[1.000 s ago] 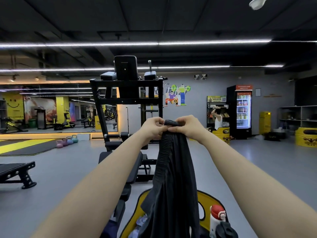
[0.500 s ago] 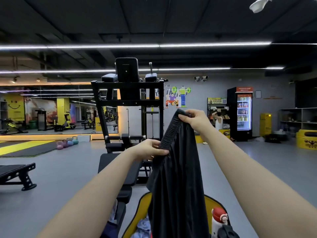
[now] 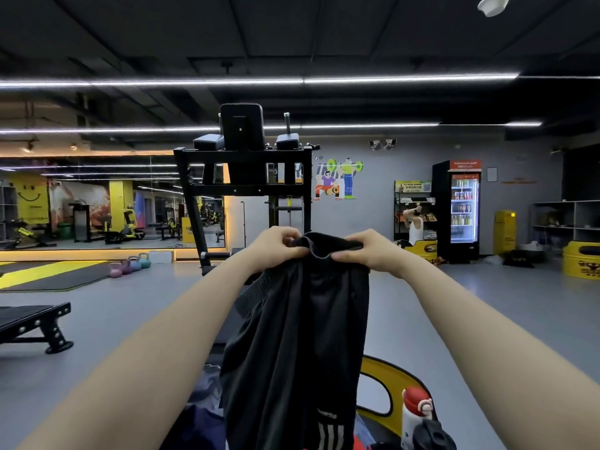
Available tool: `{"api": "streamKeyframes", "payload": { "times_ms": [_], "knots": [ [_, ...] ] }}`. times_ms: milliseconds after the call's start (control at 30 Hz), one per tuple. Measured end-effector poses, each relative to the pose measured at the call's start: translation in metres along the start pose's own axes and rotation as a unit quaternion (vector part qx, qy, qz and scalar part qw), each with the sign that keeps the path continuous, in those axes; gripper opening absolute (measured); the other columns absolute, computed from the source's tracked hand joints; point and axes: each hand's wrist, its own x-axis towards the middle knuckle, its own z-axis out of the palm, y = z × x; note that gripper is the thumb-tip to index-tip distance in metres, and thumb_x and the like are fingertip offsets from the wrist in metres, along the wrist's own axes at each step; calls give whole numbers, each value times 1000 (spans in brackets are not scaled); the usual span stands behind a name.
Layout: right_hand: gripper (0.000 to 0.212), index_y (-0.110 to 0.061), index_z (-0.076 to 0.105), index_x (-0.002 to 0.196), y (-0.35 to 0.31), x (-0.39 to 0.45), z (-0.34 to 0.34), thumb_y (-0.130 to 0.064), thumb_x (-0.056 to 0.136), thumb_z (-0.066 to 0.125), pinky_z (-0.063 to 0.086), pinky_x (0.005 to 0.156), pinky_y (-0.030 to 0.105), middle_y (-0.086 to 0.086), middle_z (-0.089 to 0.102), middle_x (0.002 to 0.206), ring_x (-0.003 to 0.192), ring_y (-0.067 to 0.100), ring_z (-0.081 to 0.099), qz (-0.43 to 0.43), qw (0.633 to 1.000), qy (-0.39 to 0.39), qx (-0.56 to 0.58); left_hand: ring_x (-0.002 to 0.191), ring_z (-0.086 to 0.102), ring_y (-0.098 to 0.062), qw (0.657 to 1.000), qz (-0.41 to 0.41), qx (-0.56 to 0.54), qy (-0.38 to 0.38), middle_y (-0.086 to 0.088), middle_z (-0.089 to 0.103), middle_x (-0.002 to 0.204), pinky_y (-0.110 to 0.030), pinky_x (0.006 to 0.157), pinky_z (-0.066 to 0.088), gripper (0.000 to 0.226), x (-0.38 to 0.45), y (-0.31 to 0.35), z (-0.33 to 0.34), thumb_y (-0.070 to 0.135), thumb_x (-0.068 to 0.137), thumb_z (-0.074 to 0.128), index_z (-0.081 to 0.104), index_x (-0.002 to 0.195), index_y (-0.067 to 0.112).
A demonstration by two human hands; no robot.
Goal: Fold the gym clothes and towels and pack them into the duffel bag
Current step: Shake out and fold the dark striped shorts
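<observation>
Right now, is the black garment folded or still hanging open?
Not folded: the black shorts hang full length from the waistband, which the left hand and right hand each pinch at the top, above the bench.

The black mesh sports shorts (image 3: 302,336) hang between the left hand (image 3: 276,246) and right hand (image 3: 367,250), before the black steel gym frame (image 3: 243,177); the white bottle with red cap (image 3: 417,414) stands lower right, the black flat bench (image 3: 32,323) far left

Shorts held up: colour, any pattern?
Black shorts, with white vertical stripes near the hem; head view.
</observation>
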Motion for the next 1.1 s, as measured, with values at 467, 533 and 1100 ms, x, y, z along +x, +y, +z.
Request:
{"api": "streamKeyframes", "payload": {
  "times_ms": [467, 533, 1100],
  "knots": [
    [28, -30, 53, 113, -13, 12, -20, -7, 96, 52, 43, 75, 20, -3, 57, 102, 88, 12, 56, -49, 990, -9, -135, 69, 57, -11, 986, -126, 33, -108, -2, 60, 88, -15, 56, 46, 10, -24, -47, -29, 19, 94, 55, 54, 103, 15],
    [34, -34, 50, 114, -8, 9, -17, -4, 97, 48, 42, 78, 18, -2, 54, 104, 91, 12, 54, -71, 987, -10, -145, 66, 56, -13, 986, -135, 0, -97, -5, 58, 88, -15, 52, 45, 13, -24, -45, -31, 18, 95, 54, 53, 106, 11],
    [50, -46, 33, 143, -21, -5, 30, -28, 99, 49, 35, 71, 20, -3, 33, 107, 80, 12, 43, -240, 834, -41, -495, 96, 55, -26, 977, -201, 36, 57, -11, 59, 101, -29, 79, 40, 23, -5, -49, -33, 21, 93, 51, 61, 110, 8]
  ]
}}
